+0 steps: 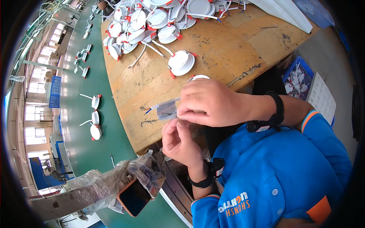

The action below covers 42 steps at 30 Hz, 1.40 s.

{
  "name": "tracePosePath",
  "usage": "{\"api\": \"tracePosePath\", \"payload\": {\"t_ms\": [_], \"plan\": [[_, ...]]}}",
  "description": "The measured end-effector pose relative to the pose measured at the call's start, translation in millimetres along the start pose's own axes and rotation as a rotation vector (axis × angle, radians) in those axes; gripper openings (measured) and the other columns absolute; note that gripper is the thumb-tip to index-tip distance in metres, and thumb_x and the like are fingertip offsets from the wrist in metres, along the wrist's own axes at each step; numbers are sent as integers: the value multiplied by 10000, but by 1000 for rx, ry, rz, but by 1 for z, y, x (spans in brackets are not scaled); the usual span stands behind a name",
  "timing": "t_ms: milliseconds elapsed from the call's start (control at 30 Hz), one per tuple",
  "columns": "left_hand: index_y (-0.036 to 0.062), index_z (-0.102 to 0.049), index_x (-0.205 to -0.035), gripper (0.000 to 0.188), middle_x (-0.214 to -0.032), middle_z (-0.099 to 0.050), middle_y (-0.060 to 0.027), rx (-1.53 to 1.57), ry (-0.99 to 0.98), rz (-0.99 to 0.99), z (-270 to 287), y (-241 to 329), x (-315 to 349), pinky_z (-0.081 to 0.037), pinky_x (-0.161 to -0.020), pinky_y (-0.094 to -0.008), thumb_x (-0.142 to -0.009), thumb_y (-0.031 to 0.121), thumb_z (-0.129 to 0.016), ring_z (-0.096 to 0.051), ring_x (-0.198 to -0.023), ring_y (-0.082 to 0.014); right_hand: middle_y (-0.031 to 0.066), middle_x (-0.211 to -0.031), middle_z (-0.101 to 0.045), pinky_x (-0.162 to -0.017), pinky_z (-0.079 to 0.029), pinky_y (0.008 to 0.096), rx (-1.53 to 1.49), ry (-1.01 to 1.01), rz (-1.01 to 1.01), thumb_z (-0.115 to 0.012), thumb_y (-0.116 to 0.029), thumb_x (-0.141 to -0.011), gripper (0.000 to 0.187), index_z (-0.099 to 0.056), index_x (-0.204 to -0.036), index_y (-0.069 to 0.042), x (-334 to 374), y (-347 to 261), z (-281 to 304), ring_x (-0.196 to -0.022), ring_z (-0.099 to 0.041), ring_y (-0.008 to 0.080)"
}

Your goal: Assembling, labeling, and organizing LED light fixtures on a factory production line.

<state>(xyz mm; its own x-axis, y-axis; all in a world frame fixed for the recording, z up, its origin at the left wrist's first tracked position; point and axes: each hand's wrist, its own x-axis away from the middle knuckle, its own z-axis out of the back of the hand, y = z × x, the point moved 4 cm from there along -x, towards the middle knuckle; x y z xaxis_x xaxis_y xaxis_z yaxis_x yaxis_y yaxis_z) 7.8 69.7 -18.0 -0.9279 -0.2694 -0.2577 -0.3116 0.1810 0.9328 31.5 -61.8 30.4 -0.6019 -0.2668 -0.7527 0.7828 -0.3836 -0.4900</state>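
My right hand [213,103] is closed in a pinch just above the table's near edge. Below it my left hand [181,141] also pinches, thumb against fingers, its tips meeting those of the right. Whatever lies between the fingertips is too small or hidden to name. A translucent plastic piece with dark marks [166,111] shows beside the right fingers. Along it runs a white cable [162,103] ending in blue and brown wires. Behind my right hand peeks the rim of a white round downlight [200,77], mostly hidden. Another downlight [181,63] with red clips lies farther off.
Many white downlights [157,19] are heaped on the far part of the wooden table [235,41]. A green conveyor belt [81,102] on the left carries spaced downlights. Near it, a phone [134,197] rests by a plastic-wrapped bar [95,186]. A blue bin [299,78] stands at right.
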Motion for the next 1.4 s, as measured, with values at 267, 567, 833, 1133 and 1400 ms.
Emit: {"api": "tracePosePath", "payload": {"t_ms": [267, 567, 833, 1133, 1400], "plan": [[-51, -585, -917, 141, -881, -573, -81, -508, -18, -342, -1, 13, 6, -471, -692, -223, -777, -72, -585, -554, -760, -116, 81, -674, -544, -518, -416, 277, -308, -140, -348, -640, -57, -719, 79, -595, -746, 2, 3, 13, -10, -571, -521, 173], [-52, -601, -878, 94, -857, -565, -83, -515, -28, -399, 8, 9, 0, -475, -674, -210, -786, -55, -581, -548, -756, -114, 53, -677, -582, -526, -410, 227, -537, -265, -558, -635, -74, -754, 100, -617, -776, 22, 3, 20, -18, -601, -518, 83], [-40, -602, -869, 77, -846, -577, -75, -509, -35, -383, 10, 8, -4, -459, -658, -212, -794, -40, -582, -541, -741, -108, 57, -663, -566, -516, -404, 240, -437, -287, -494, -636, -74, -736, 97, -614, -776, 12, -3, 19, -17, -578, -519, 99], [-9, -533, -780, 108, -804, -557, -78, -202, 9, -212, 10, -3, -9, -429, -653, -238, -723, -88, -580, -525, -729, -130, 49, -607, -480, -504, -402, 287, -46, -61, -33, -644, -47, -648, 124, -520, -655, -46, -9, 14, -17, -551, -505, 188], [17, -515, -758, 84, -768, -523, -28, -159, 63, -269, -3, -15, -5, -368, -592, -187, -768, -53, -561, -450, -648, -63, 39, -605, -457, -490, -385, 275, -158, -18, -168, -626, -1, -617, 135, -503, -645, -49, -5, 37, 2, -541, -467, 170]]}}
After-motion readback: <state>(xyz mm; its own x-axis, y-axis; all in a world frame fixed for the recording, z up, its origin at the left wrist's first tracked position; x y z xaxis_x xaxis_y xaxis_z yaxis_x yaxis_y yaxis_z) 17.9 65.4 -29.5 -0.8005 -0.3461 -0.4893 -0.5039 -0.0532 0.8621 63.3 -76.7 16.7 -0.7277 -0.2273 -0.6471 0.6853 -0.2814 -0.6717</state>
